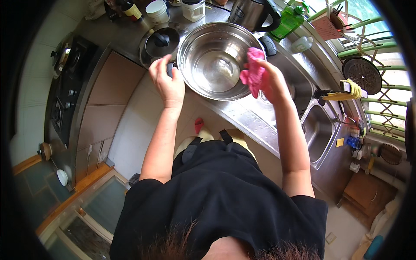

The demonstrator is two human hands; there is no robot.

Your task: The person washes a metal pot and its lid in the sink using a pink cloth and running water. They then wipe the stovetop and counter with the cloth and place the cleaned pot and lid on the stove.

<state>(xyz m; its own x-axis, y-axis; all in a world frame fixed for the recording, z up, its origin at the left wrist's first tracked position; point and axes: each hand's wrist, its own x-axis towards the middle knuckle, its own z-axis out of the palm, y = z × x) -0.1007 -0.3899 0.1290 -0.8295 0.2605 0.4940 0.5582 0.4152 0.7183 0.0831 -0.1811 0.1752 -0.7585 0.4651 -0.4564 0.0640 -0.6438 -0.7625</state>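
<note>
A wide stainless steel pot [216,70] stands at the corner of the metal counter, partly over the sink edge, with bright reflections inside. My right hand [274,79] grips a crumpled pink cloth [255,73] at the pot's right rim. Beside the left rim, near a black side handle [170,69], is my left hand [167,81], its fingers spread and curved; whether it touches the handle is unclear. Behind that hand lies a lid with a black knob [162,40].
A steel kettle [250,14], a green bottle [289,21] and a white tub [157,12] stand behind the pot. The double sink [317,130] is at right, with a yellow cloth [346,92] above it. A gas stove [66,87] is at left.
</note>
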